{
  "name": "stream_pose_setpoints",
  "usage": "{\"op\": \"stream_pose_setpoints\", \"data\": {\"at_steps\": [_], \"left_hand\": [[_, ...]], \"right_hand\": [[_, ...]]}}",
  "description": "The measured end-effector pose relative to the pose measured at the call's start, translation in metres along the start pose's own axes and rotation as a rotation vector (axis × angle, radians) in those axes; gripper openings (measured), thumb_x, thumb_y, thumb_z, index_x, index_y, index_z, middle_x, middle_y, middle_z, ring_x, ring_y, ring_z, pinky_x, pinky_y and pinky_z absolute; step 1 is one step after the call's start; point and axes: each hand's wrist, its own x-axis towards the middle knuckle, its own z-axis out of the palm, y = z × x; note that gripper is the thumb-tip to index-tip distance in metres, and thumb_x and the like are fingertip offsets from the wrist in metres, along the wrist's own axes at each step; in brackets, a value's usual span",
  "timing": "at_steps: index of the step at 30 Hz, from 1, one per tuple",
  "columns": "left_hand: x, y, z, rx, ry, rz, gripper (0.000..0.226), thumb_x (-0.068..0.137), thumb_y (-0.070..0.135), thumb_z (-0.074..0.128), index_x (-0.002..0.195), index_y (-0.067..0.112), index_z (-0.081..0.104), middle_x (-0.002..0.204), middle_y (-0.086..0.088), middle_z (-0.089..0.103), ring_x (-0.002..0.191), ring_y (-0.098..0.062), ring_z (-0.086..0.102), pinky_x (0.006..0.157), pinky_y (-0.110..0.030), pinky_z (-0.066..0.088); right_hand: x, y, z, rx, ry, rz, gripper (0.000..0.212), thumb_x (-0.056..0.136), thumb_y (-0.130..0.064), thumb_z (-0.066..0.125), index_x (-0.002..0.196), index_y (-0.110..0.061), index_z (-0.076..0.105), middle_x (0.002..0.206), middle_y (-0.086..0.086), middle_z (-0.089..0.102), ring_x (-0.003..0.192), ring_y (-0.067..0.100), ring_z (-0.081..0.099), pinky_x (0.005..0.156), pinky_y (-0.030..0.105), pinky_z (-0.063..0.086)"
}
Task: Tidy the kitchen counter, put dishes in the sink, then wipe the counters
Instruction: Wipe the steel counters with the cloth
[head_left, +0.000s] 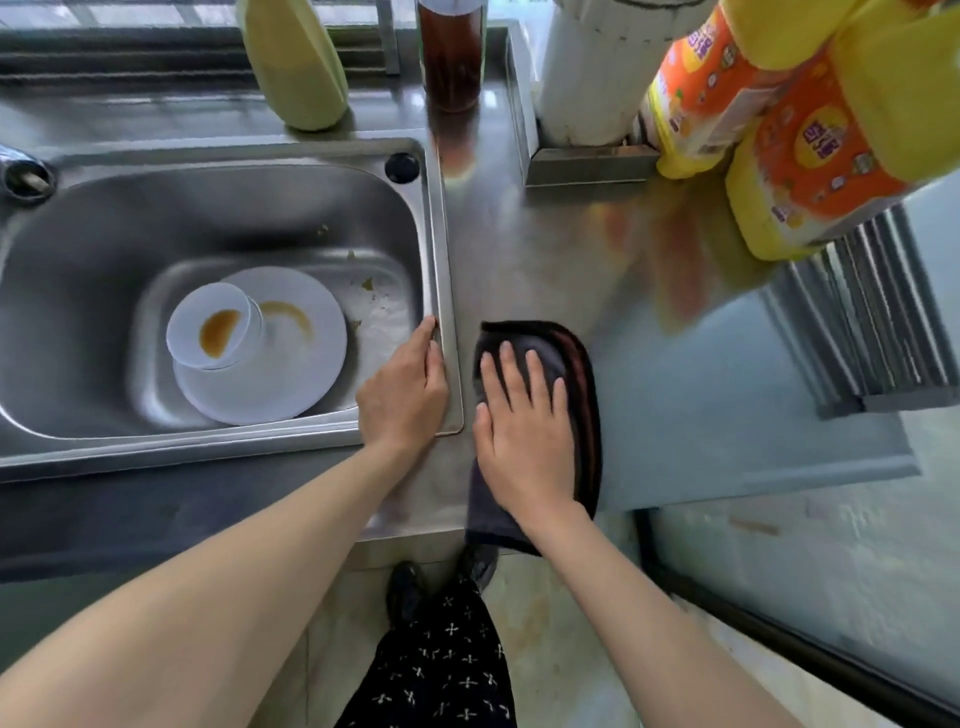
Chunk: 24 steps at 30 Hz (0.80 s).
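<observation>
Stainless steel counter (545, 249) is running beside the sink (156, 449), where a white plate (291, 384) and a sauce-stained dish (208, 332) are lying. The right hand (524, 421) is pressing flat, fingers straight and spread, on a dark cloth (576, 364) at the counter's front edge. The left hand (402, 387) is resting on the sink's right rim, fingers loosely bent, holding nothing.
</observation>
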Motion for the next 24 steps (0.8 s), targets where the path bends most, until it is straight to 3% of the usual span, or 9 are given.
{"op": "stream_pose_setpoints", "data": {"at_steps": [4,9,14,17,20,24], "left_hand": [[-0.001,-0.001,0.001,-0.001,-0.009,0.021,0.043,0.099,0.03,0.03,0.141,0.031,0.036,0.13,-0.007,0.057,0.111,-0.033,0.054,0.086,-0.039,0.038],[-0.003,-0.002,-0.001,0.011,-0.014,0.064,0.043,0.098,0.029,0.029,0.141,0.028,0.035,0.126,-0.014,0.058,0.107,-0.037,0.054,0.085,-0.042,0.038],[-0.004,0.001,0.001,0.05,-0.005,0.072,0.043,0.097,0.028,0.031,0.14,0.027,0.034,0.128,-0.012,0.056,0.107,-0.036,0.054,0.085,-0.042,0.038],[-0.003,0.001,0.003,0.075,0.023,0.066,0.043,0.097,0.028,0.031,0.14,0.027,0.034,0.127,-0.011,0.057,0.105,-0.035,0.055,0.081,-0.04,0.039],[-0.002,0.003,0.006,0.09,0.045,0.04,0.042,0.097,0.029,0.031,0.139,0.027,0.036,0.123,-0.012,0.06,0.102,-0.036,0.057,0.079,-0.041,0.039],[0.001,0.001,0.008,0.09,0.053,0.011,0.04,0.098,0.03,0.031,0.137,0.029,0.038,0.119,-0.011,0.062,0.1,-0.036,0.057,0.078,-0.04,0.037]], "right_hand": [[-0.044,-0.008,0.005,0.025,-0.024,-0.004,0.055,0.092,-0.034,0.032,0.146,-0.023,0.03,0.153,-0.002,0.028,0.141,0.021,0.024,0.114,0.044,0.017],[-0.038,0.05,-0.009,-0.025,0.024,0.266,0.054,0.092,-0.039,0.031,0.145,-0.025,0.032,0.152,0.001,0.03,0.14,0.026,0.028,0.11,0.051,0.024],[-0.025,0.137,-0.028,-0.031,-0.025,0.542,0.053,0.098,-0.046,0.022,0.148,-0.034,0.012,0.159,0.002,0.005,0.144,0.033,0.002,0.114,0.055,0.005],[-0.012,0.149,-0.033,0.008,-0.008,0.656,0.054,0.098,-0.045,0.019,0.149,-0.032,0.007,0.159,0.005,0.0,0.144,0.033,-0.003,0.114,0.055,0.002],[-0.006,0.13,-0.028,-0.001,0.041,0.603,0.056,0.099,-0.042,0.022,0.15,-0.024,0.011,0.158,0.01,0.006,0.144,0.036,0.002,0.114,0.056,0.006],[-0.014,0.072,-0.007,-0.001,0.147,0.253,0.054,0.097,-0.038,0.029,0.145,-0.016,0.032,0.152,0.012,0.027,0.14,0.036,0.025,0.112,0.05,0.016]]}}
